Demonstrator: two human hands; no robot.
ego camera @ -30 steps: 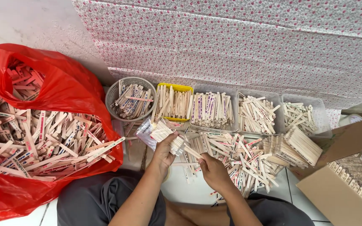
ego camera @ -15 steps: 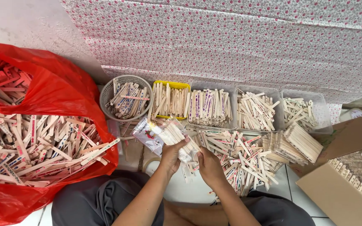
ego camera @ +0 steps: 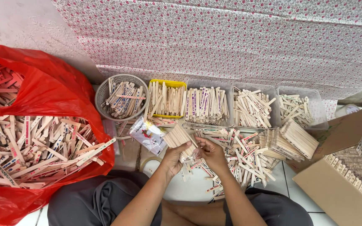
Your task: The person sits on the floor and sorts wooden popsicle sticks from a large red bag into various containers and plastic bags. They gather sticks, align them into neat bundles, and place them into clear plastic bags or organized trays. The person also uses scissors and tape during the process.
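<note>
Between the red bag (ego camera: 42,109) and the cardboard box (ego camera: 340,188), the left hand (ego camera: 173,158) grips a fanned bundle of wooden sticks (ego camera: 179,136) while the right hand (ego camera: 211,152) pinches its lower end, apparently squaring it, so aligning the ends seems next.

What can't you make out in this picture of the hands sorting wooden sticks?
Head view:
- Right hand: palm and fingertips turned away; what it pinches is hidden.
- Bundle of sticks: lower end covered by the left hand.
- Cardboard box: cut off by the right edge.
- Red bag: cut off on the left.
</note>
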